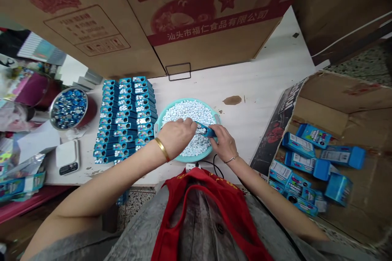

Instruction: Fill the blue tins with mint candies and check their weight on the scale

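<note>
Holding the blue box [208, 131] over the basin [190, 158] near the worktop's [241, 124] front edge is shared by left hand [176, 138] and right hand [225, 144], fingers clamped on it; steadiness seems needed.

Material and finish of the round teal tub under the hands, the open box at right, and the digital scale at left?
Round teal tub: probably moulded plastic, semi-matte; even colour, grey side grips.
Open brown box: cardboard, matte, with a rough, torn-looking rim; dark printed outer side.
Flat white digital scale: likely plastic, smooth; plain pale body, dark display panel. Top plate could be another material.
</note>
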`<state>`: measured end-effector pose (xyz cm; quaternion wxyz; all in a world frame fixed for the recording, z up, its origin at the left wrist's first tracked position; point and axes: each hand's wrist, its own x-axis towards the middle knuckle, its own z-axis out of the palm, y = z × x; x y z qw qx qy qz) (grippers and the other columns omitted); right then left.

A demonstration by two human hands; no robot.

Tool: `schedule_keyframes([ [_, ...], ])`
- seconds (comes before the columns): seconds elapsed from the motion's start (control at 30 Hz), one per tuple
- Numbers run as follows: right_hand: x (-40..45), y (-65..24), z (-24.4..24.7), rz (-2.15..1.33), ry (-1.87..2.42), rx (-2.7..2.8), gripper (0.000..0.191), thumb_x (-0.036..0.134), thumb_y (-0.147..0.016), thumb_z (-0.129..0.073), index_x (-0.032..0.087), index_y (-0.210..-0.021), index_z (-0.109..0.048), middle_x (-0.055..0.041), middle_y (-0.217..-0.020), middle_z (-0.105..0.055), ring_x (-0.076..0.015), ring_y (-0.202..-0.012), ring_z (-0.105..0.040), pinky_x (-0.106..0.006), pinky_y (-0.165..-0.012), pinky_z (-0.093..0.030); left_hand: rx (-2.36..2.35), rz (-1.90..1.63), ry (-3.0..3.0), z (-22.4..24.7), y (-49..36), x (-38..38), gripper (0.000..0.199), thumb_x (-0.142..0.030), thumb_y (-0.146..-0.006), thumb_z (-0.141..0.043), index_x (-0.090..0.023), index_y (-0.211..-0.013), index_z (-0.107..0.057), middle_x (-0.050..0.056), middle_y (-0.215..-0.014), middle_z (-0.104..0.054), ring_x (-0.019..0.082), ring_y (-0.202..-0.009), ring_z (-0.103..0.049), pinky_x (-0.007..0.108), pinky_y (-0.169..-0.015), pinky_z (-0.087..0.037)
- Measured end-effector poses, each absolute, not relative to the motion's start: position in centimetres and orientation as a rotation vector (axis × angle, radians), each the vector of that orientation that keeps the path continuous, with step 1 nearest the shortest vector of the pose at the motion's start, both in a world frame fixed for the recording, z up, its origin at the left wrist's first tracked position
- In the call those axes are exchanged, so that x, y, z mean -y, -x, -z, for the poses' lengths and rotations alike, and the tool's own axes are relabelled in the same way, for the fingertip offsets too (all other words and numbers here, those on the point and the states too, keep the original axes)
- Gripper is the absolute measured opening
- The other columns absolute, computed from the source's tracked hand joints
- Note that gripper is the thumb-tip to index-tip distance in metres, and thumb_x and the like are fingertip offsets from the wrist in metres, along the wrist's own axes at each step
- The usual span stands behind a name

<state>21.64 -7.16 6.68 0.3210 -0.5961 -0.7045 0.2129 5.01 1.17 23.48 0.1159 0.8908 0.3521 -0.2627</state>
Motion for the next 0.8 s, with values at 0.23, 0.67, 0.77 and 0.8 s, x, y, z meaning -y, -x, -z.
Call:
schedule_keyframes([
  [0.23, 7.2, -21.8, -6.4, -0.593, 1.577, 1.802, 0.039, 0.014, -0.081, -0.049, 0.021, -0.119, -0.051, -0.0114, -0.112, -0.060, -0.0273, -0.106, -0.057, -0.045, -0.091, -0.050, -1.113, 0.610, -2.667, -22.7, -2.8, -1.5, 0.024, -0.012, -0.092, -0.036, -0.014, -0.103, -0.057, 0.012, -0.097, -0.058, 0.025, -0.094, -0.057, 0.033, -0.070, -0.048],
  [0.67, 7.7, -24.8, -7.3, -0.584, 1.695, 1.626, 0.033, 0.021, -0.082, -0.053, 0.021, -0.116, -0.052, -0.0108, -0.106, -0.061, -0.0261, -0.099, -0.058, -0.043, -0.087, -0.050, -1.246, 0.392, -2.119, -2.5, 0.1, 0.8, 0.019, -0.013, -0.087, -0.041, -0.014, -0.103, -0.052, 0.013, -0.110, -0.054, 0.022, -0.098, -0.056, 0.034, -0.084, -0.047],
  [0.77, 7.7, -24.7, -7.3, -0.590, 1.718, 1.584, 0.034, 0.022, -0.082, -0.054, 0.021, -0.116, -0.052, -0.0098, -0.105, -0.060, -0.0256, -0.098, -0.059, -0.042, -0.084, -0.051, -1.220, 0.286, -2.067, -1.9, -0.8, 1.1, 0.020, -0.014, -0.087, -0.042, -0.015, -0.105, -0.050, 0.012, -0.106, -0.055, 0.022, -0.095, -0.056, 0.033, -0.083, -0.047],
  [0.8, 7.7, -24.7, -7.3, -0.593, 1.721, 1.578, 0.034, 0.022, -0.082, -0.054, 0.022, -0.116, -0.052, -0.0096, -0.105, -0.060, -0.0255, -0.097, -0.059, -0.042, -0.084, -0.051, -1.208, 0.254, -2.053, -2.1, -0.7, 1.1, 0.021, -0.015, -0.087, -0.042, -0.015, -0.106, -0.050, 0.011, -0.105, -0.056, 0.021, -0.093, -0.056, 0.033, -0.082, -0.047],
])
